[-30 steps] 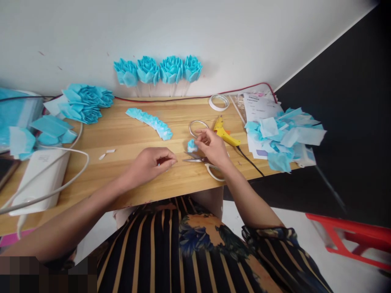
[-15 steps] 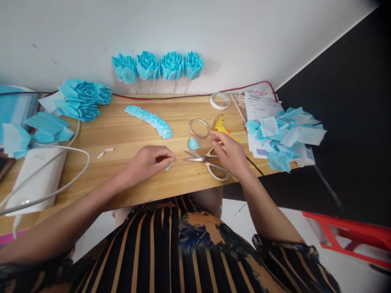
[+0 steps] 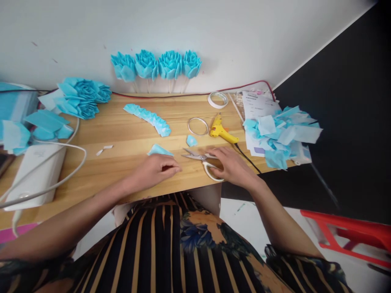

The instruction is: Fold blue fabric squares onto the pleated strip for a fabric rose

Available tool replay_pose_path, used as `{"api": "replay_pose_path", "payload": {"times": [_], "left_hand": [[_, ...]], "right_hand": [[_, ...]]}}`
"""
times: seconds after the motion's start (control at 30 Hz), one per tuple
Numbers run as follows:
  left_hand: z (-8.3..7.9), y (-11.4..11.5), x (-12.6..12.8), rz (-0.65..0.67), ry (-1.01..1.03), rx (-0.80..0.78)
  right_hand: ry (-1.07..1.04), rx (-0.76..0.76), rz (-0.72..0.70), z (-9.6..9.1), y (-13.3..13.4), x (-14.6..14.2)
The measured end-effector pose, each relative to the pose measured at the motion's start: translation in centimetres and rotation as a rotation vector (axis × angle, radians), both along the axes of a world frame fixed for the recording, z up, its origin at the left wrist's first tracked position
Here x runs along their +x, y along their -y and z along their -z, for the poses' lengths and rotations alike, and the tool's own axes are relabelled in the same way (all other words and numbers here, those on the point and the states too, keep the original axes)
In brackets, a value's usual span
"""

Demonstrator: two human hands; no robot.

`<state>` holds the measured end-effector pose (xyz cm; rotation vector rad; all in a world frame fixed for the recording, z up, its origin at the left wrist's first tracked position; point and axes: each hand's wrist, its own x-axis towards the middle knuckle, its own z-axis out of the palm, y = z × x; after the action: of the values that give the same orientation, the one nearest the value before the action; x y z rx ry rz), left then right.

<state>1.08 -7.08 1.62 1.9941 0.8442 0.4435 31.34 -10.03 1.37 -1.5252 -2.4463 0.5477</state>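
Your right hand is at the scissors, fingers over the far handle and thumb at the near loop, with a gap between them; I can't tell whether they grip. The scissors lie near the front edge of the wooden table, blades parted and pointing toward your left hand.

Your left thumb and forefinger are drawn together at the tips — whether anything is pinched there, I can't tell. A blue crepe-paper piece shows just beyond your left knuckles, partly hidden by them. A smaller blue paper petal lies beyond the scissor blades, near the thin ring.

The yellow glue gun rests beyond your right hand, its cord running toward the table's front edge. Farther back, to the left, is a pleated blue paper strip. Four blue paper roses on sticks stand along the wall, and loose blue paper pieces are heaped at the right end.
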Motion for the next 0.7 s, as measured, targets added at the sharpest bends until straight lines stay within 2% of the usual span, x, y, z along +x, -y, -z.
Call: {"api": "replay_pose_path", "payload": {"times": [0.1, 0.23, 0.33, 0.47, 0.53, 0.7], "left_hand": [[0.8, 0.7, -0.5, -0.060, 0.006, -0.063], [1.3, 1.1, -0.3, -0.314, 0.165, -0.143], [0.9, 1.2, 0.5, -0.480, 0.342, -0.167], [0.1, 1.2, 1.7, -0.564, 0.457, -0.047], [-0.2, 1.1, 2.0, -0.555, 0.449, -0.009], [0.0, 0.5, 2.0, -0.538, 0.393, -0.032]], "right_hand": [[-0.233, -0.133, 0.129, 0.0, 0.5, -0.3], [-0.756, -0.478, 0.253, -0.2, 1.0, -1.6], [-1.017, -0.710, 0.311, -0.1, 1.1, -3.0], [-1.164, -0.855, 0.345, 0.3, 1.1, -4.7], [-1.195, -0.873, 0.318, 0.4, 1.1, -5.3], [-1.157, -0.886, 0.316, 0.0, 1.3, -6.2]]}}
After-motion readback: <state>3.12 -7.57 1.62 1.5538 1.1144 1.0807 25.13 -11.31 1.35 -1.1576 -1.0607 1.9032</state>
